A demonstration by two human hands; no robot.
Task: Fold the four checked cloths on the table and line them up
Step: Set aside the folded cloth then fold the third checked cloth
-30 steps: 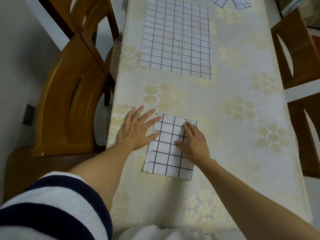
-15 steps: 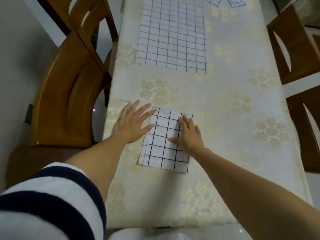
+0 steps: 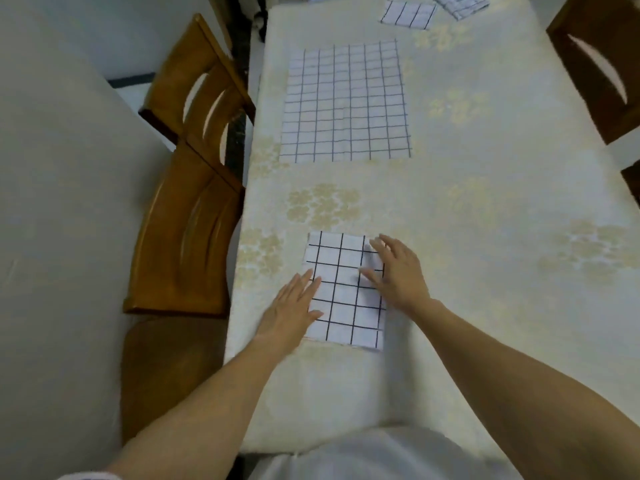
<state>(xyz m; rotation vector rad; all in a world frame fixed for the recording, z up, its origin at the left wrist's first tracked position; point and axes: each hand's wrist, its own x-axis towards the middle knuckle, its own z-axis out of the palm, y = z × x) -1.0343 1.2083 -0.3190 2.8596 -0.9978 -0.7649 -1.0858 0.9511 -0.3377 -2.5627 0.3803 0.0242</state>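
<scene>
Both hands flat, fingers spread, palms down on folded cloth [image 3: 341, 289] near table [image 3: 485, 202] front edge: left hand [image 3: 292, 308] on its left edge, right hand [image 3: 398, 271] on right side. 4 checked cloths: folded one, unfolded cloth [image 3: 346, 102] behind it, small folded cloth [image 3: 408, 14] + fourth cloth [image 3: 460, 3] at far end. 2 chairs [image 3: 187, 216] on left.

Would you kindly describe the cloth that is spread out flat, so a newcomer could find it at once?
Start at the long table with its cream floral cover. Beyond the hands, near the left edge, lies the unfolded cloth. It is the largest, with the finest grid, unlike the small folded cloth nearby.
</scene>
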